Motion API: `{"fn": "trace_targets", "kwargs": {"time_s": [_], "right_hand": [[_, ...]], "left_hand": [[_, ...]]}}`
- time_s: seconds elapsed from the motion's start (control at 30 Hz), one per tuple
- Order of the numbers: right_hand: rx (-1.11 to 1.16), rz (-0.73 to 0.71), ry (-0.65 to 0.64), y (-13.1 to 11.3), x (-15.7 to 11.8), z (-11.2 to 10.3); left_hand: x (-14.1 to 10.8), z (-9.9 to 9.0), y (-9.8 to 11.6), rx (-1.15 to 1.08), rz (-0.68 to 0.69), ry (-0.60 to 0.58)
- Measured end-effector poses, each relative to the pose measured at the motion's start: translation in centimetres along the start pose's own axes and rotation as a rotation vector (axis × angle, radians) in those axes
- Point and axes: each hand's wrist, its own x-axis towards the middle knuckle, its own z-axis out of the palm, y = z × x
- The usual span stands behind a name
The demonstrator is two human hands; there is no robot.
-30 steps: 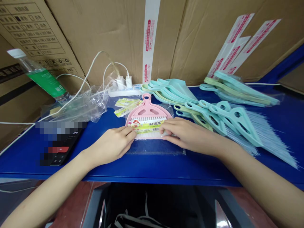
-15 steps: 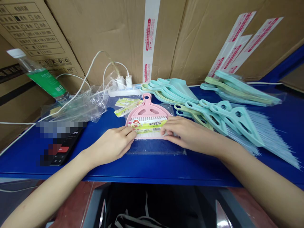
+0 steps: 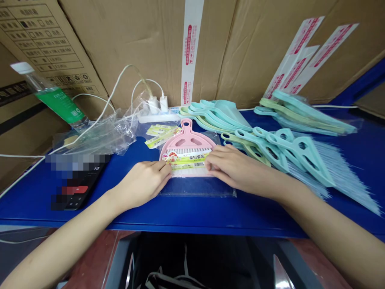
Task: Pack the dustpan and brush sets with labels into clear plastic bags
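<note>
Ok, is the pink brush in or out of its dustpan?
In: the pink brush lies on the dustpan, its visible parts within the pan's outline.

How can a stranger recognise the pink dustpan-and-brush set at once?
Find the blue tabletop before the tall cardboard. Between the left hand and right hand lies the dustpan-and-brush set, a mushroom-printed label across it. It alone is pink: the dustpans and brushes behind or right of it are turquoise or green.
</note>
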Motion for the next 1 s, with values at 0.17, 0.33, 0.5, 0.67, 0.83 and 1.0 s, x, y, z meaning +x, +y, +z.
{"fn": "trace_targets", "kwargs": {"time_s": [0.17,0.33,0.5,0.67,0.83,1.0], "right_hand": [[-0.1,0.069,0.072,0.2,-0.2,-0.1],[-0.153,0.176,0.11,0.9,-0.4,0.1],[-0.152,0.193,0.117,1.2,-0.5,0.1],[-0.196,0.201,0.182,2.1,-0.7,-0.5],[-0.298,0.311,0.282,3.6,-1.5,-1.4],[-0.456,0.337,0.368,4.1,-2.2,-2.2]], "left_hand": [[0.1,0.2,0.0,0.012,-0.061,-0.016],[0.1,0.2,0.1,-0.012,-0.082,-0.036],[0.0,0.2,0.1,-0.011,-0.084,-0.039],[0.1,0.2,0.1,0.005,-0.084,-0.057],[0.0,0.2,0.1,0.013,-0.096,-0.063],[0.0,0.3,0.1,0.015,-0.103,-0.069]]}}
